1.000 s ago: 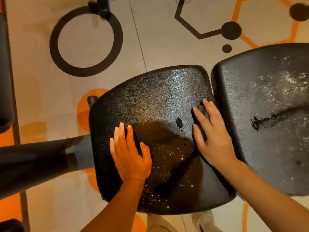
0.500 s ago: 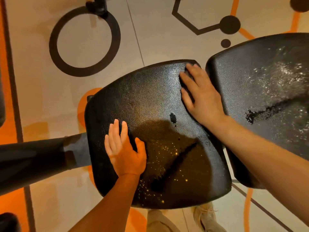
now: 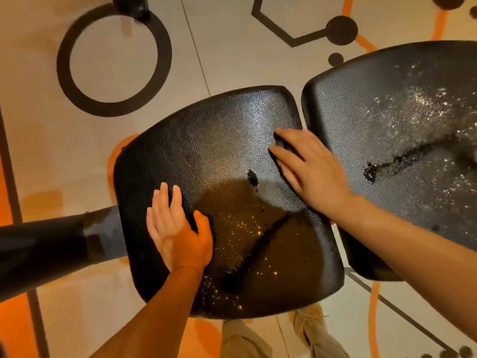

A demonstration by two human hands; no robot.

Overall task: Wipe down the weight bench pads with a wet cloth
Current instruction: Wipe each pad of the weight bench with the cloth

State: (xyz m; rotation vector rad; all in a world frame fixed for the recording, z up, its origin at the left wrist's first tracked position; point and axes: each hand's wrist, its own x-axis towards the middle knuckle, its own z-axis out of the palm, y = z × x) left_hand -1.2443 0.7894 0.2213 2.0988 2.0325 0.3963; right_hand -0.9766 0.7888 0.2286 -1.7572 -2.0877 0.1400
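The black textured seat pad (image 3: 206,140) fills the middle, with a wet sheen and a dark tear near its centre. The back pad (image 3: 374,112) adjoins it on the right, flecked with white droplets or specks and marked by a long dark crack. My right hand (image 3: 315,174) presses flat on a dark cloth (image 3: 284,147) at the seat pad's right edge; only a bit of cloth shows between the fingers. My left hand (image 3: 178,231) lies flat and empty on the seat pad's left part.
A thick black frame tube (image 3: 51,241) runs out from under the seat pad to the left. My shoes (image 3: 309,329) stand on the patterned floor just below the pad. A black post (image 3: 131,6) stands on the floor at the top left.
My right hand slid the cloth up the seat pad's right edge to its far corner, then back a little toward me. The left hand stayed planted.
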